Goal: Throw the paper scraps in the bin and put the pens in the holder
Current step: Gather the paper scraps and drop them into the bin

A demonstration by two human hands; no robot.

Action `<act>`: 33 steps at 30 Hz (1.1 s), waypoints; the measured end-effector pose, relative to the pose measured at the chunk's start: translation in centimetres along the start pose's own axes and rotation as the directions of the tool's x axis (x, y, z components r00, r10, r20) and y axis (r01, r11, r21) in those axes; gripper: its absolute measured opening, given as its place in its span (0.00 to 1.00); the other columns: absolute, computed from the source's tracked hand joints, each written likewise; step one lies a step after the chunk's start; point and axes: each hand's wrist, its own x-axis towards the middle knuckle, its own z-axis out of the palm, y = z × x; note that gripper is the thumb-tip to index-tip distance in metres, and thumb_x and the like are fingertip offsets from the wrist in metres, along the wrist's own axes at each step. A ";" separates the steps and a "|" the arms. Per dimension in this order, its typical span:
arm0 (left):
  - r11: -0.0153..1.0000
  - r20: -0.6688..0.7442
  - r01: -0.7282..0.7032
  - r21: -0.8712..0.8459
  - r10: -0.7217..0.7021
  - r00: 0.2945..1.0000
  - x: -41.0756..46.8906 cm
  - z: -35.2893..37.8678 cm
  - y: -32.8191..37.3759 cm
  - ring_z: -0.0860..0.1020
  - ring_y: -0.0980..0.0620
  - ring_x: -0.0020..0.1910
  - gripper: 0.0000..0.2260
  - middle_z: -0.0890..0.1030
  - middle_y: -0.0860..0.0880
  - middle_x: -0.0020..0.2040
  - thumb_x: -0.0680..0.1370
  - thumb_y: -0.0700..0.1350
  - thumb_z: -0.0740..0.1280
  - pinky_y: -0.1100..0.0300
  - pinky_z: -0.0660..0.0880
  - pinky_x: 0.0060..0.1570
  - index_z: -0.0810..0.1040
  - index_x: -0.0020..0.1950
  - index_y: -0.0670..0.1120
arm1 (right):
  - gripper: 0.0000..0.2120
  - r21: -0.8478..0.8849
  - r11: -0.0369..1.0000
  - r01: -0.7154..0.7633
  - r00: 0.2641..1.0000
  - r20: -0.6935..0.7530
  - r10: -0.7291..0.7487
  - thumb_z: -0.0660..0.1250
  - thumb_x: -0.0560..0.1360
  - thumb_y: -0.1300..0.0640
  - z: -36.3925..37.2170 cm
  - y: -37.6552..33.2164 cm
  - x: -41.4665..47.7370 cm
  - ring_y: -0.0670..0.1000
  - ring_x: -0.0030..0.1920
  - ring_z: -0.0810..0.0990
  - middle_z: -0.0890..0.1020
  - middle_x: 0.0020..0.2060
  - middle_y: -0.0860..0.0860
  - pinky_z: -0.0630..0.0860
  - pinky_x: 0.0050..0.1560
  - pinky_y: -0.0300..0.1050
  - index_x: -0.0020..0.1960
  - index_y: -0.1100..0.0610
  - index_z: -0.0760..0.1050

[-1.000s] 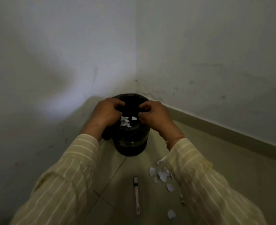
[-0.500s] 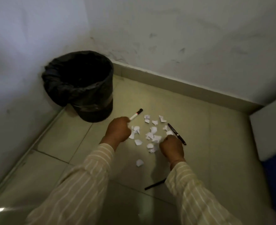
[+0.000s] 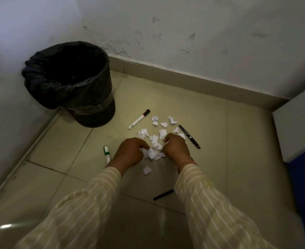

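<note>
Several white paper scraps (image 3: 155, 139) lie scattered on the tiled floor. My left hand (image 3: 130, 153) and my right hand (image 3: 176, 149) are down on the near side of the pile, fingers curled around scraps (image 3: 150, 153) gathered between them. The black bin (image 3: 69, 81), lined with a black bag, stands in the corner at the left. A white marker with a black cap (image 3: 139, 119) lies beside the bin. A green-banded marker (image 3: 107, 153) lies left of my left hand. A black pen (image 3: 189, 136) lies right of the pile. Another black pen (image 3: 163, 194) lies near my right sleeve.
White walls with a skirting board (image 3: 184, 81) close the corner behind the bin and along the back. A white and blue piece of furniture (image 3: 299, 133) stands at the right edge. No pen holder is in view.
One second ago both hands were over the bin dropping scraps. They have since come down to the floor pile; the left hand has moved off the black-capped marker onto the scraps.
</note>
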 end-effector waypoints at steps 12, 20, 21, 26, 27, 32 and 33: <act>0.924 0.209 -0.043 0.379 -0.041 0.977 -1.8 3.0 0.3 0.77 0.40 0.64 0.58 0.65 0.42 0.72 0.59 0.57 0.84 0.48 0.79 0.59 0.55 0.81 0.52 | 0.26 -0.119 0.973 0.199 0.939 0.307 -0.154 0.73 0.71 0.62 1.2 0.4 -0.4 0.60 0.62 0.79 0.75 0.65 0.57 0.75 0.58 0.45 0.68 0.49 0.75; 0.987 0.018 -0.025 0.158 0.023 1.000 -3.1 5.3 -0.7 0.81 0.43 0.54 0.22 0.81 0.44 0.56 0.72 0.51 0.76 0.57 0.72 0.48 0.78 0.63 0.46 | 0.30 -0.258 0.916 0.308 0.933 0.272 -0.237 0.79 0.69 0.50 4.2 0.3 -4.0 0.65 0.56 0.81 0.71 0.61 0.60 0.80 0.56 0.55 0.66 0.53 0.70; 0.995 -0.005 0.005 0.099 -0.004 1.000 -3.2 5.5 -0.6 0.81 0.43 0.53 0.17 0.82 0.43 0.54 0.74 0.50 0.74 0.57 0.72 0.48 0.81 0.60 0.45 | 0.25 -0.209 0.933 0.294 0.938 0.248 -0.241 0.76 0.72 0.50 4.6 0.3 -4.2 0.65 0.56 0.81 0.74 0.60 0.61 0.79 0.56 0.53 0.64 0.56 0.73; 0.954 -0.016 0.192 -0.230 -0.201 0.980 -3.7 4.7 0.2 0.84 0.44 0.47 0.07 0.87 0.45 0.46 0.74 0.48 0.74 0.58 0.78 0.49 0.89 0.46 0.46 | 0.17 0.022 0.991 0.131 0.972 0.193 -0.132 0.71 0.77 0.47 4.1 -0.1 -4.9 0.57 0.49 0.83 0.85 0.47 0.59 0.73 0.48 0.42 0.48 0.63 0.83; 0.943 -0.017 0.184 -0.278 -0.197 0.980 -3.7 4.1 0.4 0.84 0.45 0.46 0.06 0.87 0.46 0.45 0.74 0.47 0.74 0.57 0.79 0.49 0.89 0.44 0.47 | 0.17 0.046 0.993 0.107 0.973 0.198 -0.114 0.72 0.77 0.46 3.6 -0.5 -4.8 0.56 0.47 0.83 0.85 0.43 0.57 0.72 0.47 0.42 0.45 0.62 0.83; 0.874 -0.062 0.116 -0.471 -0.164 0.985 -2.5 -2.2 1.9 0.86 0.48 0.43 0.02 0.86 0.49 0.39 0.70 0.44 0.78 0.53 0.84 0.47 0.87 0.40 0.48 | 0.06 0.323 0.945 0.049 0.964 0.234 -0.130 0.77 0.69 0.63 -1.0 -4.5 -4.2 0.53 0.37 0.84 0.82 0.34 0.55 0.85 0.46 0.53 0.42 0.61 0.81; 0.858 -0.062 0.109 -0.502 -0.162 0.985 -2.2 -4.1 2.4 0.86 0.48 0.42 0.04 0.86 0.48 0.40 0.69 0.43 0.79 0.51 0.85 0.48 0.87 0.42 0.47 | 0.07 0.410 0.912 0.034 0.962 0.234 -0.141 0.77 0.68 0.68 -2.1 -5.8 -4.1 0.54 0.35 0.83 0.81 0.34 0.57 0.85 0.45 0.55 0.42 0.62 0.79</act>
